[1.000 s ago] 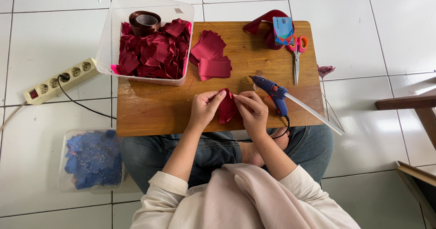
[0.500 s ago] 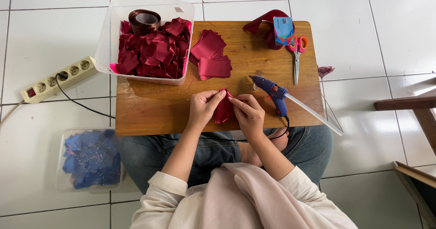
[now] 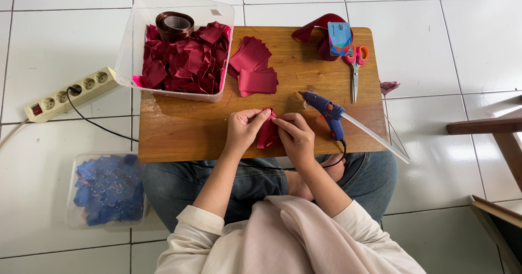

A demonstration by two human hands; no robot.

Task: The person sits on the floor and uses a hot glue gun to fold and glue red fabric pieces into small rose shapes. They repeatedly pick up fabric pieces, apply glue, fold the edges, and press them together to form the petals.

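The small dark-red satin ribbon piece (image 3: pixel 267 131) is being pinched into a fold by both hands, left (image 3: pixel 243 130) and right (image 3: pixel 295 138), closed around it over the wooden bench (image 3: pixel 185 130), likely needing the blue glue gun (image 3: pixel 324 109) next.

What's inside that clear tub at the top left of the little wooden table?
The tub holds a heap of dark red fabric pieces, with a brown ribbon roll on top at the back. Whatever lies beneath the heap, and the tub's bottom, is covered.
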